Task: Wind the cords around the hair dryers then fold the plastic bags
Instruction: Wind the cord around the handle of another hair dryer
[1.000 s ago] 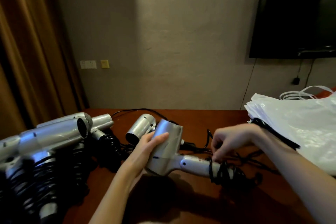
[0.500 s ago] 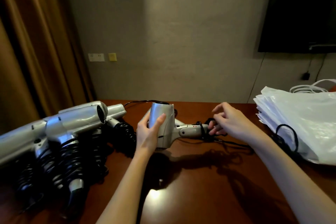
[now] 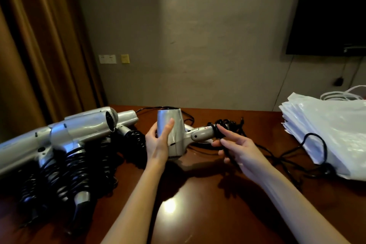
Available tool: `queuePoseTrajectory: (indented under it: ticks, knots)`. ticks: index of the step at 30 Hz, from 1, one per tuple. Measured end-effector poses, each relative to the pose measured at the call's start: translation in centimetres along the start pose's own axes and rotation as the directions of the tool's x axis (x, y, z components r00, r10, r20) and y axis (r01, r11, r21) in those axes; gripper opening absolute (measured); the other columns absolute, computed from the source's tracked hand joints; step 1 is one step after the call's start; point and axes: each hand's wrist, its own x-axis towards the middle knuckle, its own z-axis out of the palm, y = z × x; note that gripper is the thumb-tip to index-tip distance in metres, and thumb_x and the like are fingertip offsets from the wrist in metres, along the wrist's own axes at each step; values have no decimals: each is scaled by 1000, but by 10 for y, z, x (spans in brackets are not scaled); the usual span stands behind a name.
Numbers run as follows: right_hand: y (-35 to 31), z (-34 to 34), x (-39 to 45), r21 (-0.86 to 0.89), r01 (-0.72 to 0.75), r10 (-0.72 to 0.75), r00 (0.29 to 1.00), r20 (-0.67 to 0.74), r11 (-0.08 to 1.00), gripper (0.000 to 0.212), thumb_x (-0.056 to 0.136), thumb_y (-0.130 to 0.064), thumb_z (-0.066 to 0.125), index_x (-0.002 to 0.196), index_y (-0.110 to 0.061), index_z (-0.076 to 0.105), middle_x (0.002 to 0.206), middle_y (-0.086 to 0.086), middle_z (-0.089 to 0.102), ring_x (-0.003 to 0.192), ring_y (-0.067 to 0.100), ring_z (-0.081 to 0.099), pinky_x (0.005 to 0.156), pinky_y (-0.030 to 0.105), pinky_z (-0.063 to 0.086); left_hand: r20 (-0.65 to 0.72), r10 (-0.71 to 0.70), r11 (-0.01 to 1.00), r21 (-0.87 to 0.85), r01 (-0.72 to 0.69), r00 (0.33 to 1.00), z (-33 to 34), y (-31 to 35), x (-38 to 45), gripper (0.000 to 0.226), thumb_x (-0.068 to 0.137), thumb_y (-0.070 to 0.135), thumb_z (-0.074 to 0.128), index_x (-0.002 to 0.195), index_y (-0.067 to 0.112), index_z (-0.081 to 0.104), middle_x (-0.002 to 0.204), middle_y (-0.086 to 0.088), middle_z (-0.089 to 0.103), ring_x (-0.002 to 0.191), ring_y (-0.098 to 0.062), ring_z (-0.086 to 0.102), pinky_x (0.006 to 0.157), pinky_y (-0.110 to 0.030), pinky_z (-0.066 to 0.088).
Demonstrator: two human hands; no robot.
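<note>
My left hand (image 3: 158, 144) grips the barrel of a silver hair dryer (image 3: 176, 134), held above the brown table (image 3: 198, 214) with its handle pointing right. A black cord (image 3: 223, 127) is looped a few times around the handle's end. My right hand (image 3: 235, 148) sits just below those loops, its lower fingers curled round the cord, the forefinger stretched toward the handle. The rest of the cord trails right across the table onto the stack of white plastic bags (image 3: 328, 132).
Several silver hair dryers with wound black cords (image 3: 65, 144) lie piled on the table's left side. A brown curtain (image 3: 39, 45) hangs at the left. On the wall at the upper right is a dark television (image 3: 332, 12).
The dryer was lifted and turned so its barrel stands more upright. My right hand came down from the top of the handle to just below the cord loops.
</note>
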Motion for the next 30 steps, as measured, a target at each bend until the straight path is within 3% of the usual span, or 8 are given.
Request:
queuePoseTrajectory:
  ticks: [4, 10, 12, 15, 18, 22, 26, 30]
  knots:
    - [-2, -6, -1, 130, 7, -8, 1000, 12, 991, 34, 88, -5, 57, 117, -21, 62, 101, 14, 73, 77, 19, 72, 62, 28, 59, 0, -87, 992, -97, 87, 996, 2, 4, 0, 54, 59, 67, 68, 92, 24, 70, 91, -13, 72, 87, -34, 68, 85, -54, 54]
    - [-2, -12, 1, 126, 17, -14, 1000, -21, 992, 33, 78, -10, 65, 111, -12, 65, 100, 17, 73, 80, 25, 73, 64, 32, 61, 38, -171, 969, -175, 175, 985, 4, 6, 0, 58, 68, 54, 68, 105, 10, 67, 99, -22, 72, 82, -33, 70, 77, -49, 56]
    - [-3, -13, 2, 170, 31, -19, 997, -75, 985, 29, 73, -13, 68, 102, -6, 64, 93, 19, 73, 74, 24, 73, 63, 31, 61, 40, -224, 944, -240, 227, 974, 5, 8, 0, 75, 61, 60, 72, 112, 6, 66, 102, -25, 71, 92, -43, 68, 84, -60, 54]
    - [-1, -16, 2, -120, 31, -50, 986, -157, 992, 32, 76, -32, 69, 86, -3, 64, 71, 13, 71, 55, 18, 65, 51, 22, 54, 101, -277, 906, -303, 294, 956, 5, 11, 2, 86, 59, 60, 75, 122, 4, 62, 110, -27, 69, 99, -46, 66, 91, -64, 50]
    - [0, -21, 3, -347, -52, 26, 997, -79, 936, 52, 73, -58, 59, 74, -6, 63, 50, 1, 54, 41, 9, 47, 47, 20, 40, 189, -311, 867, -345, 360, 931, 5, 12, 3, 73, 72, 50, 65, 126, 1, 57, 103, -24, 69, 78, -33, 69, 71, -43, 57]
    - [-8, -33, 4, -433, -110, 147, 988, 52, 895, 55, 66, -65, 61, 68, -10, 62, 49, -3, 42, 42, 9, 39, 58, 25, 40, 315, -334, 844, -320, 430, 889, 2, 9, 7, 73, 80, 47, 56, 130, -6, 52, 91, -22, 67, 65, -28, 68, 57, -35, 57]
    - [-8, -44, 2, -355, -105, 211, 939, 273, 929, 28, 79, -41, 64, 71, -15, 73, 56, -3, 39, 52, 10, 38, 71, 32, 41, 455, -445, 787, -212, 579, 771, -4, 11, 3, 58, 82, 51, 53, 105, -1, 66, 79, -16, 71, 57, -23, 68, 51, -25, 55]
    - [-10, -48, -4, -410, -68, 232, 902, 365, 909, 20, 87, -26, 61, 84, -15, 77, 62, -1, 51, 58, 10, 48, 73, 29, 47, 508, -438, 791, -174, 586, 742, -7, 9, 4, 58, 86, 52, 51, 105, -1, 65, 79, -15, 70, 59, -23, 67, 53, -24, 54]
